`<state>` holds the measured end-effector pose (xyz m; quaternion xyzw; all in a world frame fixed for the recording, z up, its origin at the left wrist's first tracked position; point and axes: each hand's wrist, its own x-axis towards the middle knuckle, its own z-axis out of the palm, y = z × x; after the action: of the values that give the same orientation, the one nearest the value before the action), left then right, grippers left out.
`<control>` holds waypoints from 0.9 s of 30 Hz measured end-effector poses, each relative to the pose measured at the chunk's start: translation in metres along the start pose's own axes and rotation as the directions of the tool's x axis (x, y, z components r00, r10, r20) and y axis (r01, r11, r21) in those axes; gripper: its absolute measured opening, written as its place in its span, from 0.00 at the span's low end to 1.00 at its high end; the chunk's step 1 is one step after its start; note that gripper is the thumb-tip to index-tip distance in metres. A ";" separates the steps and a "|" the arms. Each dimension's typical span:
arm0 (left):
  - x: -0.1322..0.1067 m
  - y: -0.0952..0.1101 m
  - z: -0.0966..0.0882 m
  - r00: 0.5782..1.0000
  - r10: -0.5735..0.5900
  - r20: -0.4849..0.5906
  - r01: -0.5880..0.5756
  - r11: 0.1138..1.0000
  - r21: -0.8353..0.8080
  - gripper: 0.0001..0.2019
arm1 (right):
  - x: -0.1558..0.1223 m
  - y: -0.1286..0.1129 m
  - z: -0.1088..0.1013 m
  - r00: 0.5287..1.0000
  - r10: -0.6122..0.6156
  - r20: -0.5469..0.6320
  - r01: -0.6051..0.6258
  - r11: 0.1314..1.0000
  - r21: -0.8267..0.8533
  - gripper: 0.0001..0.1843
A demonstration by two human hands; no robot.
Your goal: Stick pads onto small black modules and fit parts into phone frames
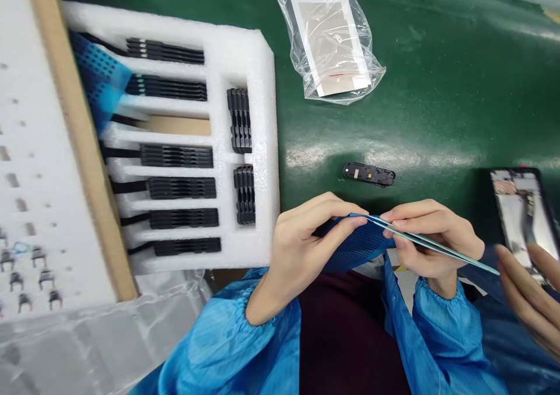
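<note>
My left hand (304,237) pinches the edge of a blue perforated sheet (356,248) between thumb and fingers. The sheet hangs down in front of my body. In my right hand (437,237) is a pair of light teal tweezers (450,250), slanting from upper left to lower right. Their tips are at the sheet's upper edge, close to my left fingertips; whether they grip anything is too small to tell. Just beyond my hands, a small black phone module (370,174) lies on the green table (420,121).
A white foam tray (266,132) with slots of stacked black parts stands at left, another blue perforated sheet (102,77) over its corner. A clear plastic bag (332,39) lies at the back. At right are an opened phone housing (507,208) and another person's hand (531,290).
</note>
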<state>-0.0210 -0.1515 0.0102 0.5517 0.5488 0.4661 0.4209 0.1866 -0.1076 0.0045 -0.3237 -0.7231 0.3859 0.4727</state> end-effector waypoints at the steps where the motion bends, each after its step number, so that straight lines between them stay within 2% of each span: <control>1: 0.000 0.000 0.000 1.000 0.002 -0.001 -0.002 1.000 0.001 0.08 | 0.000 0.000 0.000 1.000 0.003 0.002 -0.003 1.000 0.004 0.21; 15: 0.000 -0.002 0.002 1.000 0.002 -0.006 -0.002 1.000 0.017 0.06 | -0.003 0.001 -0.002 1.000 -0.012 0.027 0.012 1.000 0.003 0.22; 17: -0.001 -0.002 0.001 1.000 -0.008 -0.004 0.008 1.000 0.024 0.06 | -0.004 0.000 -0.002 1.000 0.003 0.006 -0.003 1.000 0.022 0.19; 19: -0.001 -0.001 0.001 1.000 -0.002 0.011 0.002 1.000 0.027 0.06 | -0.005 0.000 -0.002 0.996 0.054 -0.070 -0.052 0.998 0.040 0.14; 21: 0.000 0.001 0.000 0.998 0.052 0.044 -0.055 0.997 0.052 0.05 | -0.004 -0.001 -0.002 0.970 0.156 -0.186 -0.152 0.988 0.035 0.08; 23: 0.001 0.003 0.000 0.986 0.156 0.058 -0.163 0.976 0.142 0.05 | -0.001 -0.001 -0.002 0.924 0.253 -0.286 -0.263 0.965 0.005 0.05; 25: 0.005 0.003 0.001 0.963 0.264 0.047 -0.267 0.925 0.272 0.06 | 0.004 0.000 -0.002 0.889 0.314 -0.334 -0.342 0.939 -0.026 0.03; 27: 0.010 0.002 0.003 0.946 0.323 0.036 -0.313 0.877 0.364 0.07 | 0.007 0.001 -0.002 0.874 0.354 -0.331 -0.383 0.923 -0.023 0.03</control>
<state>-0.0177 -0.1415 0.0116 0.6968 0.5330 0.4258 0.2215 0.1858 -0.1004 0.0069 -0.5345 -0.5778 0.3787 0.4869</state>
